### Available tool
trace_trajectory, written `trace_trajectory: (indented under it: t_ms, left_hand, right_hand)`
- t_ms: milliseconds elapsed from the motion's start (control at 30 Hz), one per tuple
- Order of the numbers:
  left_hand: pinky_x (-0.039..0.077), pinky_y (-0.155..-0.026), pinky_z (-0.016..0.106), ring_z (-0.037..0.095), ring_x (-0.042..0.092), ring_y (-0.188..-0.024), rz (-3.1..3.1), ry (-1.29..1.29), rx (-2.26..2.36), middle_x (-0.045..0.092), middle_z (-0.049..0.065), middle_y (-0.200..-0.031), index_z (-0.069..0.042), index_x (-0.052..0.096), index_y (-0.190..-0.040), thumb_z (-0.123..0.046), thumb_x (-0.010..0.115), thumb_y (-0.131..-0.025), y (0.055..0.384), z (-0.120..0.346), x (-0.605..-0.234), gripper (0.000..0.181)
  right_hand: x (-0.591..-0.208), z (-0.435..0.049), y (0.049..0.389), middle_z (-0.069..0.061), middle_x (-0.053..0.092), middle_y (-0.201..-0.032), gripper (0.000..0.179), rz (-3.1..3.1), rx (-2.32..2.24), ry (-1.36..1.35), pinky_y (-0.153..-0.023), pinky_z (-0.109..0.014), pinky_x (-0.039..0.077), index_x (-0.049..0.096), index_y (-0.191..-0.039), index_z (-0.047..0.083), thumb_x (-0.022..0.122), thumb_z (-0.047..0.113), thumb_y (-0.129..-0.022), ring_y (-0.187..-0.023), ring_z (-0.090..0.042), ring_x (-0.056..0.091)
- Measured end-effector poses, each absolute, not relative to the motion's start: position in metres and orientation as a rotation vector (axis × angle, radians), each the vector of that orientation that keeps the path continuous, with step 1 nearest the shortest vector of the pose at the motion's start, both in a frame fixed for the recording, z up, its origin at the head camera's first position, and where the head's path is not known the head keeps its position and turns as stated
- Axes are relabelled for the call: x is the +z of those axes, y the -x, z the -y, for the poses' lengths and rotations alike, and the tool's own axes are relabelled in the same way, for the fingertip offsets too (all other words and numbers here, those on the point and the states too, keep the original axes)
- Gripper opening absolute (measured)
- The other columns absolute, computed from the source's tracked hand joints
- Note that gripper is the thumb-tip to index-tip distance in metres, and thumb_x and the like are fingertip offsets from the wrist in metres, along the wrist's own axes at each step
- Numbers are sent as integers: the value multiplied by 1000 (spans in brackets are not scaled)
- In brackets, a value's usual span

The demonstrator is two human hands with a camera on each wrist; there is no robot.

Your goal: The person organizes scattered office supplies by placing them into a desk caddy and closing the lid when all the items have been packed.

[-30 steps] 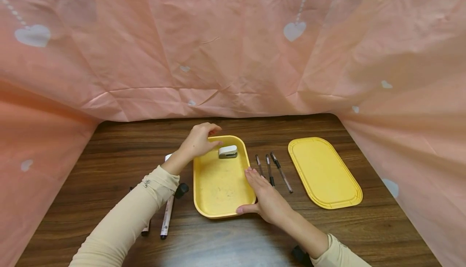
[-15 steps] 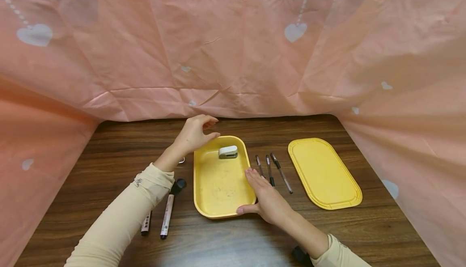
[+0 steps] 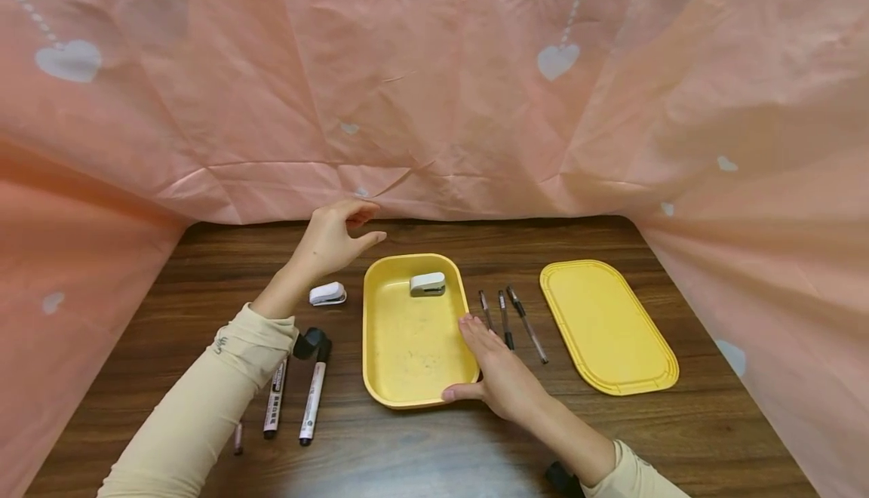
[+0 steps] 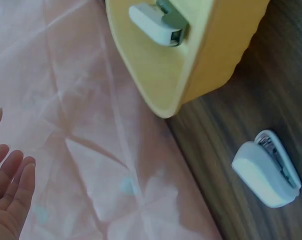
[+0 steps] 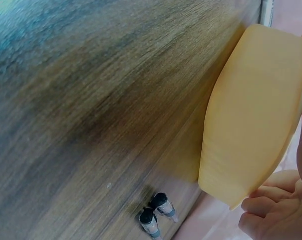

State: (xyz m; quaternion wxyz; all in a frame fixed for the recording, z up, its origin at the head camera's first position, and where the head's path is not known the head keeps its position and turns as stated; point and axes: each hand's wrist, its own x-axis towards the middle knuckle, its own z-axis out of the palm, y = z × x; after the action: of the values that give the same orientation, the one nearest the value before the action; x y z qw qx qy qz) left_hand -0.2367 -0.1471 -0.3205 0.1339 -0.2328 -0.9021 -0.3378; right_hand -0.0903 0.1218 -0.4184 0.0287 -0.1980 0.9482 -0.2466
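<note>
Your left hand (image 3: 329,241) has moved left, away from the tray (image 3: 414,351), fingers loosely bent, holding nothing.
Your right hand (image 3: 498,370) braces the tray's near right corner, fingers straight along its side. Progress looks early: one stapler (image 3: 428,281) sits inside, far end; left outside are a second stapler (image 3: 328,293) and two markers (image 3: 313,400) on the left, three pens (image 3: 526,324) on the right, lid (image 3: 609,327) off beyond them. Your left sleeve (image 3: 197,407) hides most of a thin stick (image 3: 237,439); your right fingers crowd the leftmost pen's near end; the right wrist view misses the tray's inside.
</note>
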Motion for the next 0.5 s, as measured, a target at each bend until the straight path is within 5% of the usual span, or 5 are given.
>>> trace_trajectory:
  t_ms: [500]
  left_hand:
    - [56,-89,38,29,68,-104,2542,598,-1078,69,14,-115,-5,66,-120,-21,78,-82,232,179,-300,43]
  right_hand:
    - [-419,-123,89,-24,32,-154,105,-2945,-757,603,-118,-50,27,34,-146,-6,77,49,-69,-145,-36,30]
